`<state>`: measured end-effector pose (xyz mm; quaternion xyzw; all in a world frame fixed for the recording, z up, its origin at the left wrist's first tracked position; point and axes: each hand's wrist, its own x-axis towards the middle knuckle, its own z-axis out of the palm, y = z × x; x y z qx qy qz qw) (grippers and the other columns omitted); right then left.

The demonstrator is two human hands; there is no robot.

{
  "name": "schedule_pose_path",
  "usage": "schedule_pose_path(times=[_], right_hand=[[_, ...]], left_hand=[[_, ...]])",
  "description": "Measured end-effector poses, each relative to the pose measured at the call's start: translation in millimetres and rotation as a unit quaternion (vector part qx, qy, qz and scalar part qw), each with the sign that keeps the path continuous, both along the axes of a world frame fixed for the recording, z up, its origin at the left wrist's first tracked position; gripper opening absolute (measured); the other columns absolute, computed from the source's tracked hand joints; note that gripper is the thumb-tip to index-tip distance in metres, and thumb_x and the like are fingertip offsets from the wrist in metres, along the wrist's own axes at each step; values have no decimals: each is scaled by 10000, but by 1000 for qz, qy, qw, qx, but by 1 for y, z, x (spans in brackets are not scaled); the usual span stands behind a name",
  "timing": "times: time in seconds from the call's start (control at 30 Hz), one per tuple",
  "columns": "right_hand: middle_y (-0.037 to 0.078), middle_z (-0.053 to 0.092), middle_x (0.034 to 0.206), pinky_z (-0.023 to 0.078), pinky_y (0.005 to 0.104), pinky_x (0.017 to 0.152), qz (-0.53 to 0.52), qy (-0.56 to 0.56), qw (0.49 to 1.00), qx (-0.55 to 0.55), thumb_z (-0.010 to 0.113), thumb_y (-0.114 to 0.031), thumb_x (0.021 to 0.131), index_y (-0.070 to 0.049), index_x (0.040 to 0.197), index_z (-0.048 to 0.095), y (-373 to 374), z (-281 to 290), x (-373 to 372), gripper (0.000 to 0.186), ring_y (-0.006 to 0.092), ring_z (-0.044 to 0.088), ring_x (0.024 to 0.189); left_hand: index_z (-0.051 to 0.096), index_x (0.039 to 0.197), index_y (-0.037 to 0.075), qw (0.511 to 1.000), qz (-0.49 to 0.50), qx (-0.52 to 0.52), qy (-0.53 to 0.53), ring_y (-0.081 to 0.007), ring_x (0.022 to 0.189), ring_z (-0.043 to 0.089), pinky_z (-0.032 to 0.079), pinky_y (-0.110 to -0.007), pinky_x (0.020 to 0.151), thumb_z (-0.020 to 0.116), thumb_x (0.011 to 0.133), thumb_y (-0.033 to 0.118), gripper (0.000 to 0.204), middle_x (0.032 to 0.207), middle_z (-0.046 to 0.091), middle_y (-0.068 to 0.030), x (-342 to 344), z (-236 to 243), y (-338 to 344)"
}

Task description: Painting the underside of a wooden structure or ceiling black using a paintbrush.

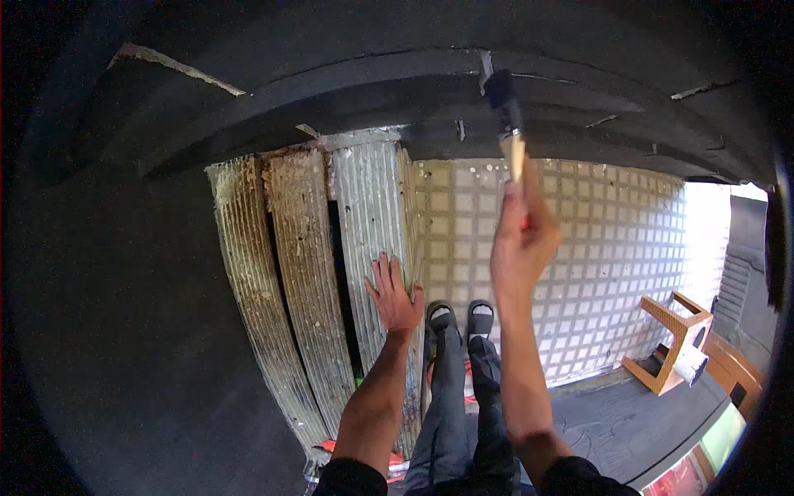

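My left hand (395,293) lies with fingers spread on the rightmost of three long, ribbed, weathered boards (364,207). My right hand (525,231) grips a paintbrush (515,149) with a pale handle and dark bristles, raised toward the dark, rough wall surface (579,91) at the top of the view. The bristles are beside a pale vertical streak (485,62) on that surface; I cannot tell whether they touch it. Other pale streaks (182,70) mark the dark surface.
My sandalled feet (441,316) are below me beside the boards. A tiled surface (587,248) spreads to the right. An orange-patterned stool (657,310) with a white can (689,364) is at the lower right, near a grey ledge (595,430). A dark surface (132,314) fills the left.
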<state>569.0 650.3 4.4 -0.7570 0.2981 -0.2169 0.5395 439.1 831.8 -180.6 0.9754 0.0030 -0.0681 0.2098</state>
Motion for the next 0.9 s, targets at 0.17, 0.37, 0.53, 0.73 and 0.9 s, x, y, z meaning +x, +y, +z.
schedule_pose_path(times=[0.17,0.37,0.53,0.73,0.9], right_hand=[[141,660,774,445,278,538,151,-20,988,-33,554,-63,910,-40,1229,639,6,3,3,330,92,536,609],[23,580,698,361,243,476,32,39,999,-9,555,-143,950,-66,1275,614,-52,-2,-16,339,44,432,552],[-61,461,724,303,188,447,-74,-61,973,209,542,-199,978,-46,1398,471,-143,-22,-92,453,11,373,543],[-94,411,644,256,186,414,40,61,948,311,545,-139,952,-68,1410,471,-206,-7,-112,469,8,332,484],[-55,474,624,318,235,420,-40,-22,992,116,564,-98,925,-85,1395,501,-233,-17,-54,474,32,405,489]], left_hand=[[328,1440,-6,1000,-5,-9,-15,-403,1437,182,103,-635,1118,573,813,310,744,1541,248,-209,-1,-3,-2],[345,1433,0,1000,-3,6,-18,-397,1440,187,109,-622,1127,606,782,307,766,1545,247,-199,0,-2,-7],[363,1421,-6,999,-11,20,-47,-416,1429,208,143,-637,1117,590,791,267,723,1538,261,-199,-2,-5,-9],[351,1432,8,997,-10,46,-59,-409,1432,201,114,-625,1130,543,810,258,697,1526,279,-201,-4,-6,-16],[329,1441,-5,995,-11,47,-86,-406,1433,201,89,-625,1130,546,827,247,698,1529,275,-199,-5,-9,-15]])
